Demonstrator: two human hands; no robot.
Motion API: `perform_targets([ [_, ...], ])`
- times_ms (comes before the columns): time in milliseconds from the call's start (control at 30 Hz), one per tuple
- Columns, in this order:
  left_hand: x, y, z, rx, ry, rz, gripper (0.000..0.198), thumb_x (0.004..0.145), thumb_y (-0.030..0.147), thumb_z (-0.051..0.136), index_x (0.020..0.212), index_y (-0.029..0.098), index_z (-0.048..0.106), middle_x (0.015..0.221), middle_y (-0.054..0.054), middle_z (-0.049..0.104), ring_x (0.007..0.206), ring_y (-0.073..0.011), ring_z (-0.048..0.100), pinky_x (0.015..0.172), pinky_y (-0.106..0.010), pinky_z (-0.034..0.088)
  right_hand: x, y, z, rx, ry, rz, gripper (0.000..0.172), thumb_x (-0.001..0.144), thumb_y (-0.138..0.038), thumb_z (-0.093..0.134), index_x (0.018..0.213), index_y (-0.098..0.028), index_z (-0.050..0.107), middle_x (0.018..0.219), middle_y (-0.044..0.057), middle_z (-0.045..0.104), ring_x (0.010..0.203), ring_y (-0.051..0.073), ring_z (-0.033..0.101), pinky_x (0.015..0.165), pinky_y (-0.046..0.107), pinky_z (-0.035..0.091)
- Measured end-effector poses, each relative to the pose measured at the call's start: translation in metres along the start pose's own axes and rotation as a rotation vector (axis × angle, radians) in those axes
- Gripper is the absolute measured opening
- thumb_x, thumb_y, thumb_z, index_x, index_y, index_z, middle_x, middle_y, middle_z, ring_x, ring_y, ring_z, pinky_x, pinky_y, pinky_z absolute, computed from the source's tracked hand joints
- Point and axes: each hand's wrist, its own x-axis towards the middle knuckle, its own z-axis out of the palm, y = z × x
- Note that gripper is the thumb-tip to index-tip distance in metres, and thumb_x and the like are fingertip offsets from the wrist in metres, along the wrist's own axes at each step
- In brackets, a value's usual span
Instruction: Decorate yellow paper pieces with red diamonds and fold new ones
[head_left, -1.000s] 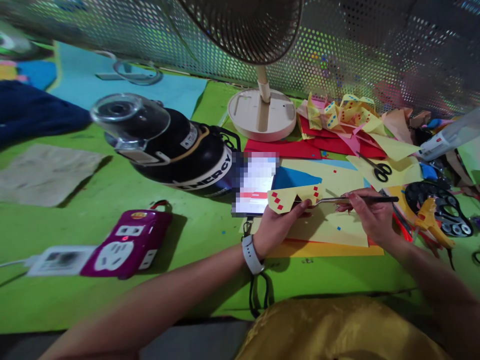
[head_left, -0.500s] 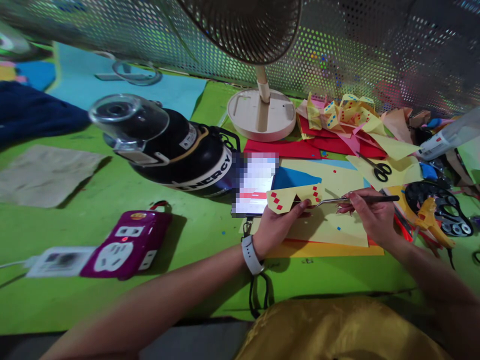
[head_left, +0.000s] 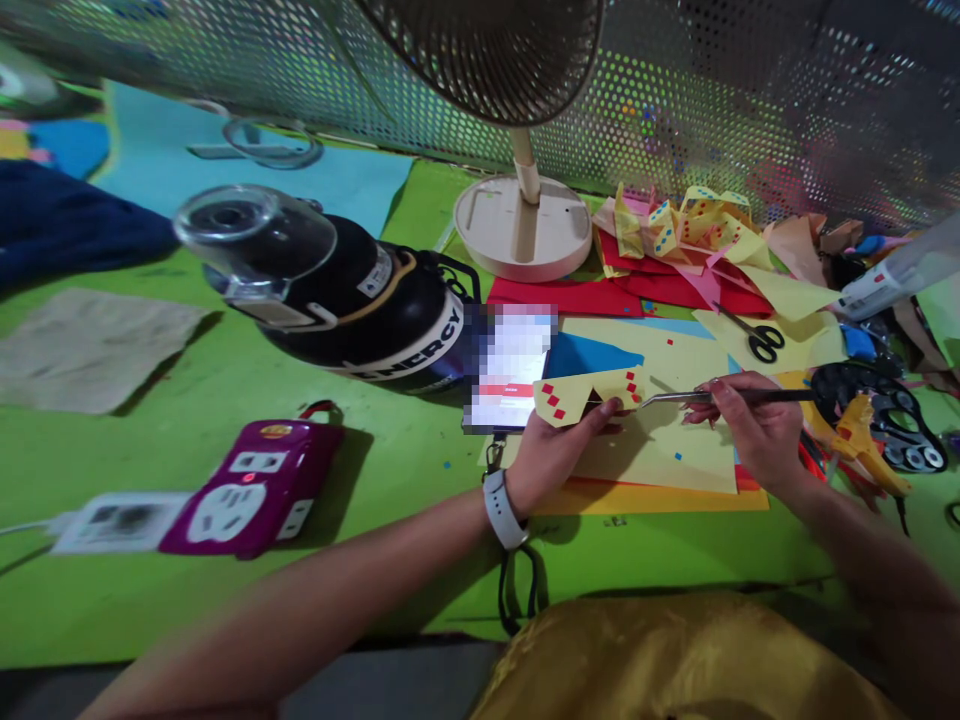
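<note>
My left hand (head_left: 559, 450) is closed on a pale yellow paper strip (head_left: 574, 398) with small red diamonds near both ends and a dark notch in its lower edge. Between the fingers of my right hand (head_left: 757, 425) is a pair of metal tweezers (head_left: 697, 397), its dark end pointing right. The bent tip reaches close to the strip's right end; whether it touches or pinches anything is too small to tell. Under both hands lies a sheet of yellow paper (head_left: 660, 465), bearing a loose blue bit (head_left: 678, 457) and a red bit (head_left: 670, 342).
A lit phone (head_left: 510, 370) and a black bottle (head_left: 360, 300) lie left of the papers. A fan (head_left: 525, 230) stands behind, beside folded paper pieces (head_left: 697, 225). Scissors (head_left: 763, 343) and a yellow glue gun (head_left: 862, 450) are at right; a purple power adapter (head_left: 251, 490) is at left.
My right hand and the tweezers have shifted slightly right, drawing the tip a little away from the strip. My left hand and the strip have stayed in place.
</note>
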Motion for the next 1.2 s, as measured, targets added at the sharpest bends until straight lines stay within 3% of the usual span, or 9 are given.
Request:
perform_targets([
  [367,-0.002,0.003,0.001,-0.030,0.001,-0.015,0.034,0.073,0.043,0.074,0.094,0.018,0.065,0.096,-0.009,0.075,0.076,-0.0217,0.073,0.073,-0.035,0.061,-0.002,0.011,-0.003,-0.051,-0.033,-0.088,0.009,0.087,-0.031,0.062,0.094,-0.026,0.065,0.072,-0.002,0.072,0.064,0.018,0.072,0.061,0.032,0.059],
  [600,-0.002,0.003,0.001,-0.031,-0.020,0.003,0.033,0.074,0.042,0.074,0.094,0.017,0.066,0.097,-0.010,0.075,0.078,-0.0217,0.073,0.072,-0.033,0.061,-0.001,0.007,0.002,-0.019,-0.023,-0.068,0.009,0.087,-0.031,0.061,0.092,-0.023,0.062,0.076,-0.001,0.073,0.061,0.015,0.071,0.057,0.028,0.060],
  [833,-0.002,0.003,0.000,-0.027,-0.006,-0.023,0.036,0.072,0.044,0.075,0.093,0.016,0.066,0.095,-0.010,0.076,0.075,-0.0214,0.073,0.073,-0.035,0.061,0.000,0.006,0.006,0.023,0.005,-0.039,0.015,0.085,-0.034,0.063,0.088,-0.019,0.062,0.068,0.000,0.072,0.056,0.016,0.071,0.049,0.025,0.057],
  [1200,-0.001,0.002,0.000,-0.039,-0.010,-0.012,0.033,0.073,0.041,0.075,0.093,0.016,0.067,0.093,-0.009,0.076,0.075,-0.0212,0.073,0.073,-0.035,0.061,0.000,0.003,0.011,0.062,0.033,0.009,0.011,0.084,-0.028,0.063,0.085,-0.018,0.061,0.065,0.000,0.072,0.053,0.016,0.070,0.050,0.026,0.059],
])
